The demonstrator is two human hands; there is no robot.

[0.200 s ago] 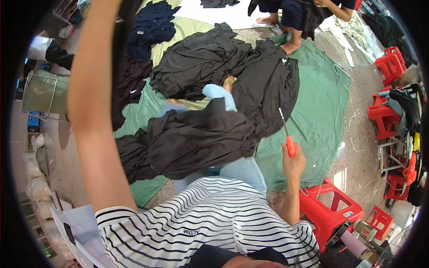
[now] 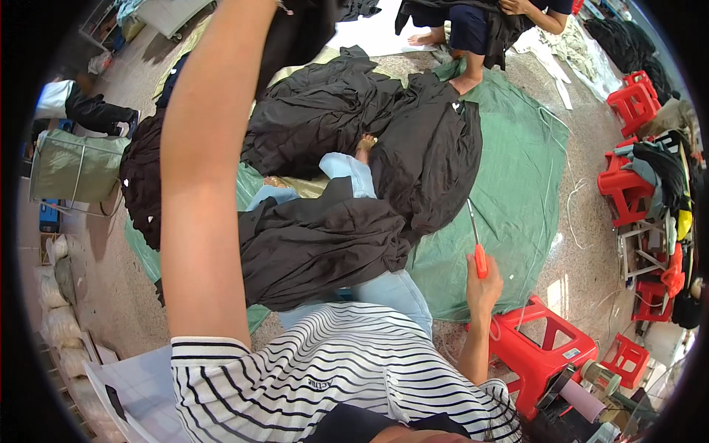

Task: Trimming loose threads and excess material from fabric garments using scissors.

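Observation:
My left arm (image 2: 207,162) reaches straight up across the picture, and its hand lies past the upper edge. Black cloth (image 2: 299,44) hangs beside the top of that forearm; the grip on it is hidden. Low on the right, my right hand (image 2: 484,292) is closed around the orange-red handle of a slim tool (image 2: 481,260) with a thin metal shaft pointing up and away. I cannot make out its tip's kind. Across my lap spreads a black garment (image 2: 317,240), left of the tool and apart from it.
Black garment piles (image 2: 325,103) lie around my feet on a green sheet (image 2: 509,199). Right of me stands a red stool (image 2: 535,347), with more stools (image 2: 624,184) along the right side. Another person's bare leg (image 2: 470,70) and dark clothing show at the back.
My left arm has swung right in the picture, and the black cloth beside it now shows more broadly. The view has shifted slightly; my right hand still holds the tool.

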